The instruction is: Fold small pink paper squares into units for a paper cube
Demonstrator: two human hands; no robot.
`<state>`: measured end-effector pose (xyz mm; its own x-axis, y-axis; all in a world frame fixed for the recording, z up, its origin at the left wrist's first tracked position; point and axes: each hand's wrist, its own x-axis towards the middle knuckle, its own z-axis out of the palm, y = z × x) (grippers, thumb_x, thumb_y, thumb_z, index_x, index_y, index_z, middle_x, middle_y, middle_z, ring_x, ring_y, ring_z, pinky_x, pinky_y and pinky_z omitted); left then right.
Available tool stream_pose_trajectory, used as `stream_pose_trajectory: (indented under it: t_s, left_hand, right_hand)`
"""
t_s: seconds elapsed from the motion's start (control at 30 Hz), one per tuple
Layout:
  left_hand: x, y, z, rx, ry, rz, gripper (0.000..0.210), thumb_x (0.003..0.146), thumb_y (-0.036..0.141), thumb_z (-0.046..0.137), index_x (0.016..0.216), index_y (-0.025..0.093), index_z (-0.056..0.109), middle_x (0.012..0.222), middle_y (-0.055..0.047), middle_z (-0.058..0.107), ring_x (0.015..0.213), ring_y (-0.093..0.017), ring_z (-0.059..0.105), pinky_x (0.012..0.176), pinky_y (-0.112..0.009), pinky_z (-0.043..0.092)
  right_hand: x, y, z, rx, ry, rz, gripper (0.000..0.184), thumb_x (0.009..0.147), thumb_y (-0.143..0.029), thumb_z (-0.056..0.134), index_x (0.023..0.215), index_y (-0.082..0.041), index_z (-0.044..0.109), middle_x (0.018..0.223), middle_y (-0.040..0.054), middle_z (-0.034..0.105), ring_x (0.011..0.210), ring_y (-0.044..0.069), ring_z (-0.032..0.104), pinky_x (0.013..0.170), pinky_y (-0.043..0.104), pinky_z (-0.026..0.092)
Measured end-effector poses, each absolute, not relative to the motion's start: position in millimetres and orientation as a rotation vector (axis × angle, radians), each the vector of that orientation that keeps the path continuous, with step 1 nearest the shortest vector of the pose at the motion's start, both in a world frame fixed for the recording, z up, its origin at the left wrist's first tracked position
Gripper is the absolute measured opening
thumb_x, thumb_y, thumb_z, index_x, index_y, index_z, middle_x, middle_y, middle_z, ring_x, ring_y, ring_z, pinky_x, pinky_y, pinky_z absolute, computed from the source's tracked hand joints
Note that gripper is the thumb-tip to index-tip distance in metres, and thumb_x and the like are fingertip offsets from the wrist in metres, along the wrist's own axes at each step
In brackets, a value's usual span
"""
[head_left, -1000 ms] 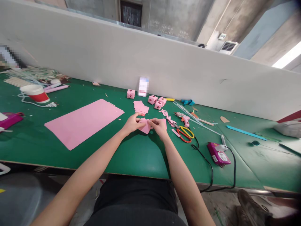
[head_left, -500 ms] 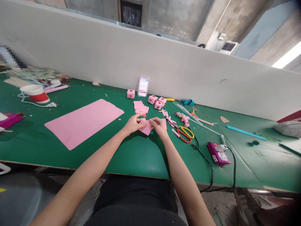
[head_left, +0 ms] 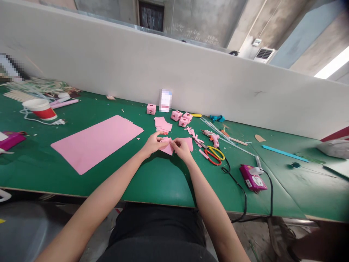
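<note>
A small piece of pink paper (head_left: 167, 147) is held between both hands just above the green table. My left hand (head_left: 154, 143) pinches its left side. The fingertips of my right hand (head_left: 180, 148) are closed on its right edge. Another pink paper piece (head_left: 189, 143) lies partly under my right hand. Beyond my hands is a loose pile of pink paper squares (head_left: 163, 124). Several folded pink paper cubes with dark diamond openings stand farther back, one cube (head_left: 151, 109) apart on the left and a cluster (head_left: 182, 118) to its right.
A large pink sheet (head_left: 98, 143) covers the table's left part. To the right are scissors (head_left: 215, 154), pink paper scraps (head_left: 196, 138), a pink glue gun (head_left: 214, 139) and a purple box (head_left: 253, 178) with a black cord. A paper cup (head_left: 40, 109) stands far left.
The pink paper has turned and shows a smaller face between my hands. My right hand has shifted slightly left, uncovering more of the paper piece beside it.
</note>
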<state>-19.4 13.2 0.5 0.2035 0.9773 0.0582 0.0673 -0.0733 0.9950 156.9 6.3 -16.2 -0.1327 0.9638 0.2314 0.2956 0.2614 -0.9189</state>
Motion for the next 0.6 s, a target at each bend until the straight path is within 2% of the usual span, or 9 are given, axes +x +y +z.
stream_pose_trajectory:
  t_s: [0.13,0.27,0.47,0.6]
  left_hand:
    - [-19.4,13.4,0.5,1.402,1.064,1.057,0.058,0.064,0.03,0.08,0.117,0.017,0.06,0.075,0.002,0.064,0.065,-0.013,0.059,0.061,-0.023,0.044]
    - [-19.5,13.0,2.2,1.418,1.116,1.062,0.057,0.064,0.028,0.078,0.117,0.016,0.059,0.071,0.003,0.062,0.063,-0.013,0.058,0.059,-0.023,0.043]
    - [-18.7,13.1,1.5,1.373,1.07,1.05,0.058,0.064,0.028,0.078,0.118,0.017,0.059,0.07,0.003,0.062,0.064,-0.013,0.059,0.06,-0.023,0.044]
    - [-21.0,11.7,5.8,1.383,1.1,1.075,0.056,0.063,0.027,0.078,0.116,0.017,0.06,0.067,0.004,0.059,0.061,-0.013,0.055,0.059,-0.023,0.042]
  right_hand:
    - [157.0,6.7,-16.6,-1.199,-1.608,0.882,0.056,0.076,-0.077,0.06,0.067,-0.023,0.052,0.059,-0.0019,0.051,0.055,0.014,0.048,0.05,0.027,0.037]
    - [156.6,6.1,-15.9,-1.189,-1.574,1.011,0.058,0.073,-0.08,0.061,0.072,-0.022,0.056,0.06,-0.002,0.053,0.049,0.013,0.047,0.044,0.028,0.036]
    - [158.0,5.7,-13.7,-1.167,-1.578,0.985,0.057,0.073,-0.078,0.065,0.068,-0.022,0.056,0.059,-0.0023,0.053,0.05,0.012,0.047,0.046,0.026,0.038]
    - [158.2,5.3,-13.7,-1.19,-1.545,1.074,0.058,0.073,-0.079,0.063,0.074,-0.021,0.06,0.061,-0.0013,0.056,0.048,0.012,0.047,0.044,0.027,0.039]
